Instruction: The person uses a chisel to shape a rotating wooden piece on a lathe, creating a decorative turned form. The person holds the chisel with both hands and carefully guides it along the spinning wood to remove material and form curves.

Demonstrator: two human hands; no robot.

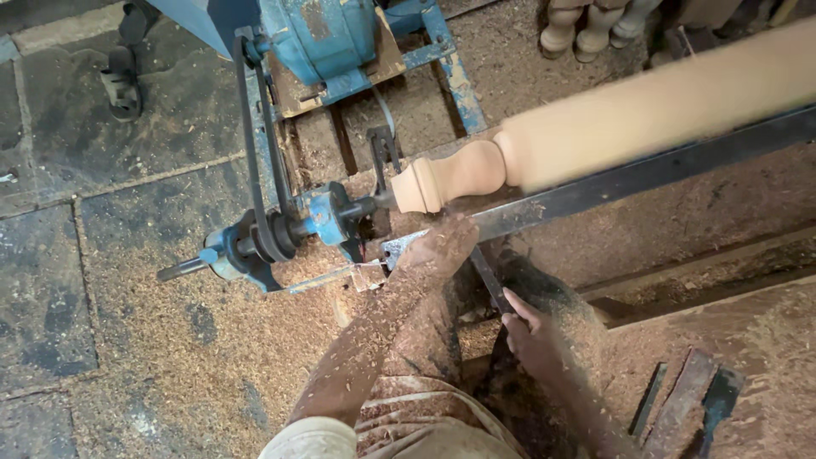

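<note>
Right hand (534, 333) closed around chisel (491, 280) handle, lower centre. Left hand (442, 246) presses blade end on the tool rest (629, 180), fingers curled, probably clamping it. Turned wooden spindle (595, 127) just above, centre to upper right; belt pulley (263, 234) left.

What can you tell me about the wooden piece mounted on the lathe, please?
The wooden piece is pale, bare timber, lying across the frame from upper right to centre. Its long part is smooth and blurred; its left end is turned into a rounded bulb and collar, meeting the blue lathe's spindle. The left hand sits just below it.
</note>
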